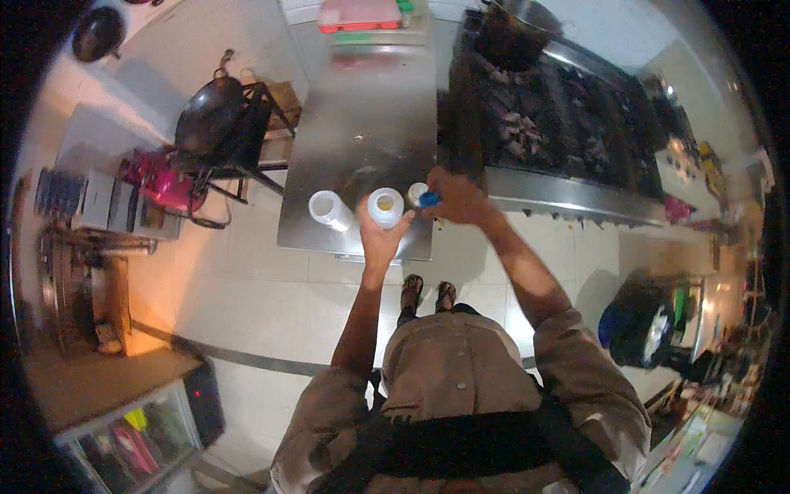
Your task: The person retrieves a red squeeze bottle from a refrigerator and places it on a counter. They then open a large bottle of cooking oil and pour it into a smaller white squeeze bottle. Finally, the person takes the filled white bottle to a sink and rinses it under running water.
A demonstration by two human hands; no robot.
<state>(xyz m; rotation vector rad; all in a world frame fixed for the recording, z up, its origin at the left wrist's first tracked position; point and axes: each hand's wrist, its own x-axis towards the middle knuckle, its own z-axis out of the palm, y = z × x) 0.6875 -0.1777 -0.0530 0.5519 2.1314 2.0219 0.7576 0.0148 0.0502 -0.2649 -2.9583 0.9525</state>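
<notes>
Around a white plastic bottle [386, 209] without a lid, something yellowish showing in its mouth, my left hand [379, 238] is closed. To its left a second open white plastic container [330, 210] stands near the front edge of the steel table [364, 123]. My right hand [460, 197] is right of the bottle, above the table's right edge, with its fingers on a small blue object [429, 199], perhaps a cap. Beside the blue object is a round white lid [418, 192]; whether my right fingers also touch it, I cannot tell.
A gas range [574, 123] with a large pot [515, 31] adjoins on the right. Left of the table, a dark wok [210, 114] rests on a metal stand. A red-lidded box [359, 15] is at the table's far end. A glass-fronted cabinet [133, 432] stands lower left.
</notes>
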